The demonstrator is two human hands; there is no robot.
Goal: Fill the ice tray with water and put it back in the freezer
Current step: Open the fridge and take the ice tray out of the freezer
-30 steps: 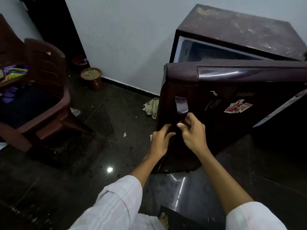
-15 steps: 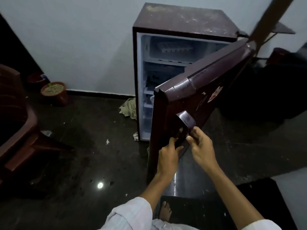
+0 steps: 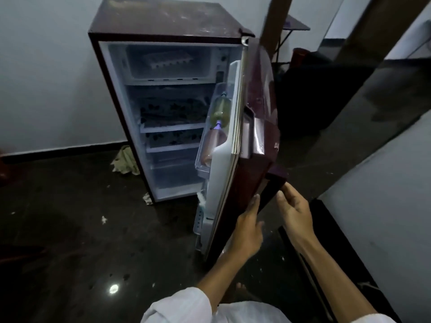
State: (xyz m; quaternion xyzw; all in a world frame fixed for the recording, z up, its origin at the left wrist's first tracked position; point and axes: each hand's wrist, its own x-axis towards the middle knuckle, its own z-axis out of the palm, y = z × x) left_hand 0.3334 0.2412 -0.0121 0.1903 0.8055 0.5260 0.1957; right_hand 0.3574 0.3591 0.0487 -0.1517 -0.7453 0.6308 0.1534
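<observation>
A maroon fridge (image 3: 163, 19) stands against the wall with its door (image 3: 258, 127) swung wide, edge-on to me. In the freezer compartment at the top lies a pale ice tray (image 3: 166, 59). My left hand (image 3: 247, 227) rests flat against the door's lower outer face, fingers straight. My right hand (image 3: 295, 212) hovers just below the door handle (image 3: 277, 176), fingers relaxed, fingertips close to the handle and holding nothing.
Two bottles (image 3: 219, 110) sit in the door rack. Patterned shelves (image 3: 172, 113) fill the fridge body. A crumpled cloth (image 3: 126, 160) lies on the dark floor at the fridge's left foot. A pale wall (image 3: 384, 217) stands close on my right, with a wooden post (image 3: 277, 24) behind the door.
The door has swung from nearly shut to wide open. Both hands have let go of the handle; the left now rests flat on the door and the right hangs free below the handle.
</observation>
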